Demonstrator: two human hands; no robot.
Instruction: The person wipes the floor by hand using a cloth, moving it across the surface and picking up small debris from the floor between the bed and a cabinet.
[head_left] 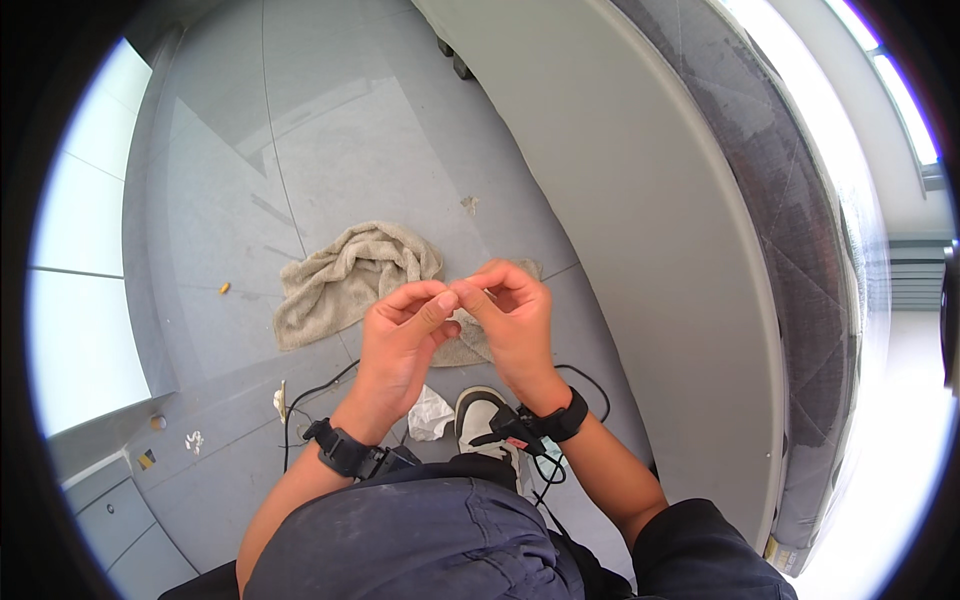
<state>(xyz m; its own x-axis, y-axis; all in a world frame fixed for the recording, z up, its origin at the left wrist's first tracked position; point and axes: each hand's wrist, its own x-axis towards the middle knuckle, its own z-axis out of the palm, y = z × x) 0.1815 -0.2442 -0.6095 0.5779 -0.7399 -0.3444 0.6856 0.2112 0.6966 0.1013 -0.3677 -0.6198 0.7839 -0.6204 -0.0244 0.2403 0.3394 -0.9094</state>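
Note:
My left hand [402,340] and my right hand [517,325] meet in front of me, thumbs and forefingers pinched together so that the tips touch. Whatever sits between the fingertips, if anything, is too small to make out. Both hands are closed in this pinch, with the other fingers curled. Below them on the floor lies a crumpled beige towel [345,270], partly covered by the hands. Black straps with small devices are on both wrists.
A grey bed side panel [640,200] with a dark mattress [790,200] runs along the right. On the tiled floor are crumpled white paper [430,413], a black cable [318,390], white scraps [194,441] and a small orange-brown piece [225,288]. A grey cabinet [125,520] stands lower left.

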